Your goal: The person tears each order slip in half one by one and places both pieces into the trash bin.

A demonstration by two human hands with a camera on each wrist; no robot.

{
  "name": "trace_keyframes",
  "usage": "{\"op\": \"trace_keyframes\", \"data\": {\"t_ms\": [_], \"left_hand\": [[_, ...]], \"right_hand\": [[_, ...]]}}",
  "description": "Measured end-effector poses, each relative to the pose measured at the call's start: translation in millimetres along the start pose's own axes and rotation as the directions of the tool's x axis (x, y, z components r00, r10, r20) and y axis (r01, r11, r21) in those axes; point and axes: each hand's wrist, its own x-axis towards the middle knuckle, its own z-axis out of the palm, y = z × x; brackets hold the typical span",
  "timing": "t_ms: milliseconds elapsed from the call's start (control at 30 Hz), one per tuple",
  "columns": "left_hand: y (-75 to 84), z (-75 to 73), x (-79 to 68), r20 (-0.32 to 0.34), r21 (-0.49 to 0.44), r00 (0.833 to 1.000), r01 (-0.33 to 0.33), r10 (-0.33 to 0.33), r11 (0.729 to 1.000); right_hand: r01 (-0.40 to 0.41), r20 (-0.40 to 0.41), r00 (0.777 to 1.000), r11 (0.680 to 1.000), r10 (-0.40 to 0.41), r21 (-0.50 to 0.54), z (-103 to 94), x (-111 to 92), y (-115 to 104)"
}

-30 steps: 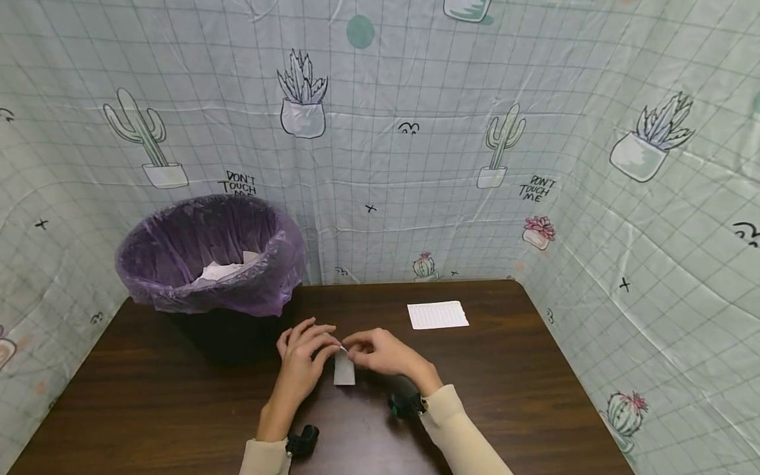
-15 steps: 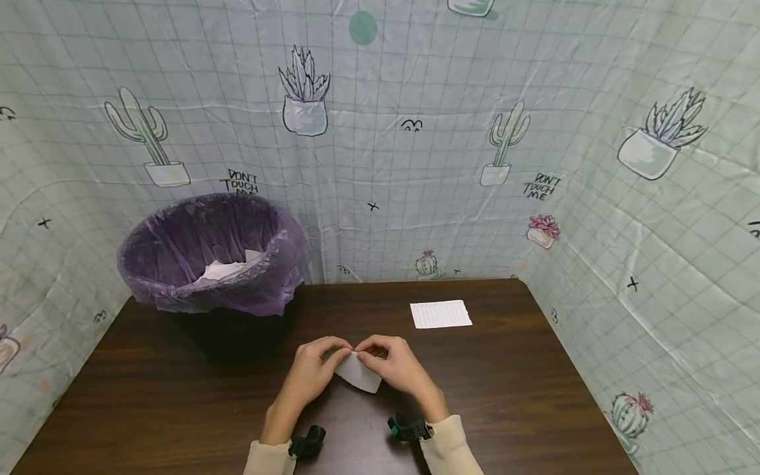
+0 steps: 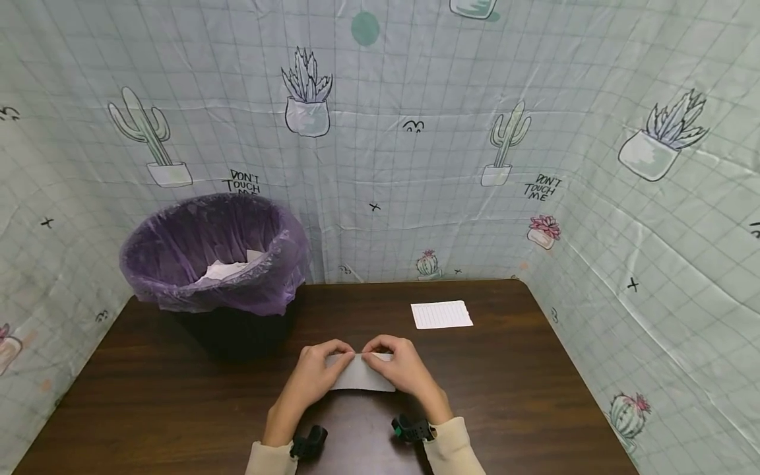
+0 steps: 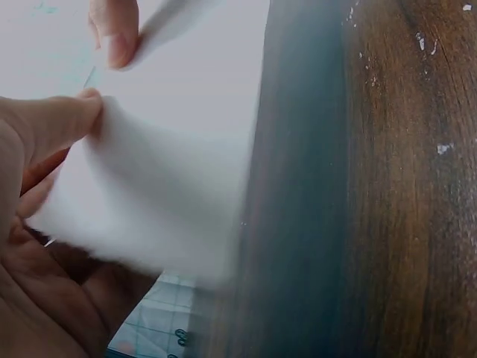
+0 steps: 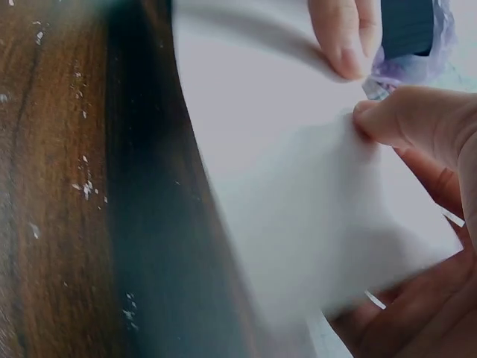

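A small white sheet of paper (image 3: 359,376) is spread flat between both hands, its far edge pinched near the middle. My left hand (image 3: 317,371) grips that edge between thumb and fingers on the left side. My right hand (image 3: 400,365) pinches the same edge just to the right, thumb on the near face. In the left wrist view the paper (image 4: 171,164) has a rough, fuzzy short edge beside the palm. The right wrist view shows the paper (image 5: 283,171) with both thumbs close together on its face and the other fingers behind it.
A dark bin with a purple liner (image 3: 285,264) stands on the table's left, white paper pieces (image 3: 222,269) inside. A lined paper card (image 3: 442,315) lies at the back right of the brown table (image 3: 505,396). A patterned curtain (image 3: 404,165) surrounds the table.
The paper was a narrow, folded-looking strip between the fingertips. It then swung out at a slant and is now opened wide and level, both hands pinching its far edge.
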Motion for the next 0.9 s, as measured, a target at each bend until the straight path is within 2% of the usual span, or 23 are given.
{"op": "trace_keyframes", "data": {"t_ms": [200,433,700,900], "left_hand": [[0.5,-2.2,-3.9,0.052,0.011,0.999,0.002,-0.002,1.000],[1.7,-2.4,0.2,0.074,-0.003,0.997,-0.025,0.025,1.000],[6.3,-2.3,-1.2,0.002,-0.028,0.998,-0.059,0.059,0.998],[10.5,-3.1,0.7,0.002,-0.071,1.000,-0.003,0.003,0.998]], "right_hand": [[-0.022,0.033,0.999,1.000,0.022,0.022,2.5,-2,0],[0.011,0.024,1.000,1.000,-0.011,0.019,-0.8,0,-1],[0.032,0.021,0.999,0.999,-0.032,0.040,-3.4,-3,-8],[0.024,0.030,0.999,0.999,-0.025,0.044,-7.4,-4,-13]]}}
